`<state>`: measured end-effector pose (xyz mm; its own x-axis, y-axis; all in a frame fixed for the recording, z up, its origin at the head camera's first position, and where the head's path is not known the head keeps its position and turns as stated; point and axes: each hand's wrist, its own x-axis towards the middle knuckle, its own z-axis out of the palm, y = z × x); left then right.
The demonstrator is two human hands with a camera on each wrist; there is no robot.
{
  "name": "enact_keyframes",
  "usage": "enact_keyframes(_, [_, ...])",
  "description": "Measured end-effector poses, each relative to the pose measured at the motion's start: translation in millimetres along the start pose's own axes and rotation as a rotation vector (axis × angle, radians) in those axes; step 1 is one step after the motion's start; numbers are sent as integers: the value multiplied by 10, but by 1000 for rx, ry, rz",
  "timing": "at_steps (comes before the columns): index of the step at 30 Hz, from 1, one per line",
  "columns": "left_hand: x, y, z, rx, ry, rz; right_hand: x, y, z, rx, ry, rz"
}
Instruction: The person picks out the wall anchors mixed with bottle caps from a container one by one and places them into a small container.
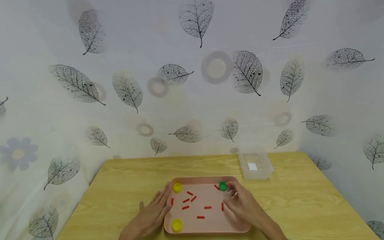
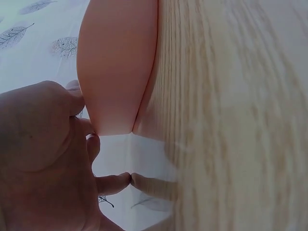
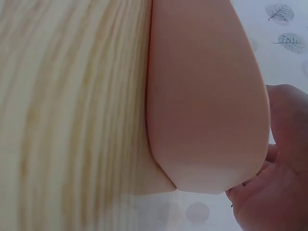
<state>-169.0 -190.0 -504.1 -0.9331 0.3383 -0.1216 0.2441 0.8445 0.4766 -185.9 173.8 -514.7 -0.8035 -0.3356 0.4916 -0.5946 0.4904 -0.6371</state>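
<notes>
A: What's biggest?
B: A wood-grain table (image 1: 126, 186), carrying a pink tray (image 1: 219, 225). A clear box (image 1: 260, 174) stands off the tray's two o'clock corner.
A: And the hands?
B: Left hand (image 1: 151, 211), at nine o'clock: fingers straight, laid along the tray's edge. Right hand (image 1: 245, 205), at three: fingers bent, thumb and forefinger parted, fingertips right by the green cup (image 1: 222, 186). Whether they touch it, I can't tell.
A: Where's that cup?
B: Inside the tray, between one and two o'clock. Two yellow cups (image 1: 177, 187) sit there too, at ten and eight.
A: Smallest?
B: Red sticks (image 1: 200, 217), scattered across the tray floor; one lies just beside the green cup, on its nine o'clock side.
</notes>
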Motion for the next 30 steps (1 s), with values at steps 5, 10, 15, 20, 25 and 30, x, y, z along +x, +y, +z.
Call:
enact_keyframes(5, [-5, 10, -12, -18, -5, 1, -21, -2, 20, -65, -30, -38])
enact_keyframes(10, [-6, 11, -21, -40, -29, -5, -50, -67, 18, -156, -129, 32])
enact_keyframes(15, [1, 1, -30, -43, -40, -9, -39, -124, 26, -271, -199, 25])
enact_keyframes(20, [2, -4, -25, -40, -43, -12, -48, -125, 25, -361, -260, 14])
enact_keyframes(25, [3, -2, -22, -45, -41, -8, -59, -92, 35, -435, -269, -86])
enact_keyframes(30, [10, -11, -10, -46, -36, -5, -65, -61, 42, -441, -299, -112])
